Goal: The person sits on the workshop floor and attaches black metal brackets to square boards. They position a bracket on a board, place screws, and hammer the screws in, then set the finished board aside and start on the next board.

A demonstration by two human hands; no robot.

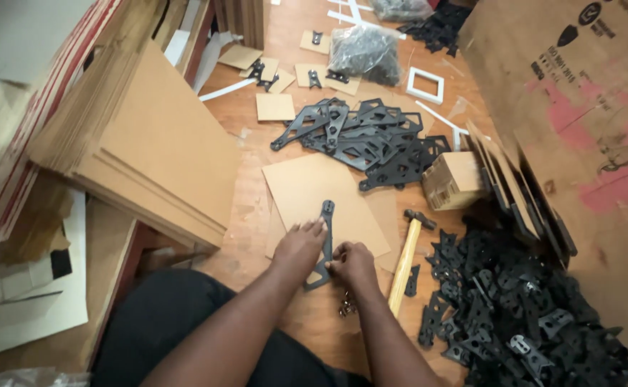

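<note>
Hands over black bracket, lower end hidden

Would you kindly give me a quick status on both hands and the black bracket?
Left hand and right hand both on the black bracket, flat on cardboard sheet. Hammer just right of the right hand. Nothing blocking.

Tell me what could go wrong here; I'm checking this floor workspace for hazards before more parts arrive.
1. The hammer lies right beside the right hand; an elbow nudge could roll it onto the fingers.
2. The black bracket both hands press sits on a loose cardboard sheet, which might slide.
3. The heap of black metal parts crowds the right side, so pieces could snag a sleeve or spill.
</note>
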